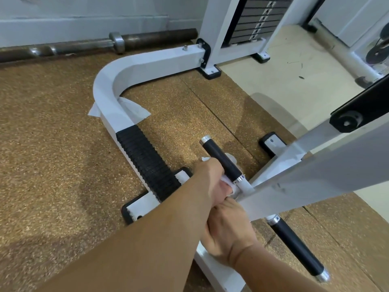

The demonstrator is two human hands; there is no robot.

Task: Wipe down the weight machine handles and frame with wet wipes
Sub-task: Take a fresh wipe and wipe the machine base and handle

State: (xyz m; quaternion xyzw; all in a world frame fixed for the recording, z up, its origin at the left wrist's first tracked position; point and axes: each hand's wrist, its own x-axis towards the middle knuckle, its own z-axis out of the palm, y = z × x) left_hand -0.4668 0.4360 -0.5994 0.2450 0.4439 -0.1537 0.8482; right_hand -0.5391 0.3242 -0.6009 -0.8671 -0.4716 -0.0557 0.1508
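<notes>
A person's left hand point(211, 182) closes its grip on a wet wipe point(228, 184), pressing it to the inner end of the far black handle point(223, 159) of a weight machine. The right hand point(227, 232) curls just below, at the white junction, though what its grip holds cannot be told. The job looks partly done: a second wipe point(134, 108) lies draped over the curved white frame point(126, 74) on the floor point(52, 144), while the near handle point(294, 245) and slanted white arm point(326, 165) seemingly await cleaning.
</notes>
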